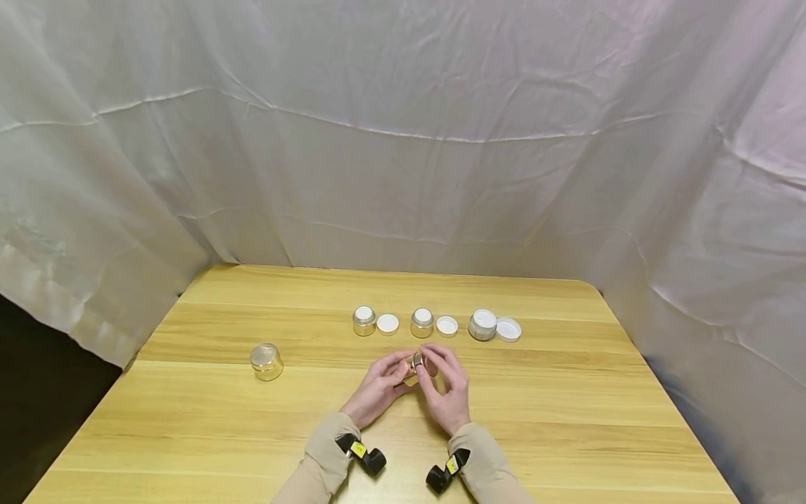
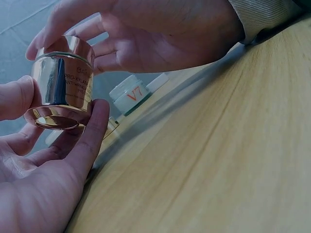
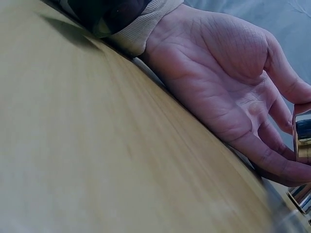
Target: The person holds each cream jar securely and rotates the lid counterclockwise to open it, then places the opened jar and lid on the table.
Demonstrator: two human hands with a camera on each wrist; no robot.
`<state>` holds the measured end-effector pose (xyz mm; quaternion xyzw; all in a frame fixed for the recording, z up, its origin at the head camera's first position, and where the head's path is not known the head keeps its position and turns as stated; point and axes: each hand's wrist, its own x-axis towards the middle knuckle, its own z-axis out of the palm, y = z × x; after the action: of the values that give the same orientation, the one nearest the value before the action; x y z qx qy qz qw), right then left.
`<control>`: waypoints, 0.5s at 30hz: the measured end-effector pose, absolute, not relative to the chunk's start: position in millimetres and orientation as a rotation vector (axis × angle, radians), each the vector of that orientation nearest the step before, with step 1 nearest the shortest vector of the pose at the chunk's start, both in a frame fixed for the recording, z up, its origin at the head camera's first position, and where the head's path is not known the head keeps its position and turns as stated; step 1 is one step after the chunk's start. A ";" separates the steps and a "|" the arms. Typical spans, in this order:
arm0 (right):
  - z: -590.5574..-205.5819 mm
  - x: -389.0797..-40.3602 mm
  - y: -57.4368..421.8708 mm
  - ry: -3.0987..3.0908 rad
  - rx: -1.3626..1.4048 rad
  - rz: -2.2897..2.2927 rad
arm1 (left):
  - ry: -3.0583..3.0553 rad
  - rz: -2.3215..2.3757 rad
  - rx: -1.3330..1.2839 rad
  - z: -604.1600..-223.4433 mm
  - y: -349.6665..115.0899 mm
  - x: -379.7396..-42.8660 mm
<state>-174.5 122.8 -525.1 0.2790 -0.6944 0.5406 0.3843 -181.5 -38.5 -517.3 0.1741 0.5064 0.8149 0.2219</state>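
Observation:
A shiny gold cream jar with small dark lettering is held between both hands near the middle of the table. My left hand grips its body, thumb on one side and fingers on the other. My right hand pinches the gold lid at the other end, with fingers and thumb around its rim. A seam shows between lid and body; whether the lid is loose I cannot tell. The right wrist view catches only part of the gold jar at its edge.
Behind the hands stand two gold jars and a pale jar marked V7, all showing white tops. White-faced lids lie beside them. Another gold jar stands left on the wooden table.

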 end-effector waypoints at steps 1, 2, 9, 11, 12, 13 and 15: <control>-524.5 -174.3 122.3 -1.775 0.694 1.368 | 1.399 2.252 0.476 -517.4 -38.6 -181.4; -523.1 -173.4 121.4 -1.786 0.669 1.353 | 1.398 2.253 0.470 -517.3 -38.6 -181.4; -497.5 -159.1 114.0 -1.852 0.545 1.310 | 1.404 2.251 0.451 -516.7 -39.0 -181.0; -491.6 -156.0 113.7 -1.841 0.577 1.318 | 1.402 2.250 0.456 -516.6 -39.0 -180.9; -490.1 -155.2 113.9 -1.832 0.602 1.329 | 1.400 2.250 0.463 -516.8 -39.0 -181.1; -489.1 -154.7 114.2 -1.821 0.627 1.339 | 1.399 2.249 0.469 -516.8 -38.9 -181.1; -488.5 -154.6 114.9 -1.800 0.678 1.354 | 1.396 2.250 0.479 -516.9 -38.7 -181.2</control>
<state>-154.6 114.9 -488.5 0.2659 -0.7063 0.5315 0.3846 -181.2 -38.7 -516.9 0.1737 0.5057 0.8149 0.2235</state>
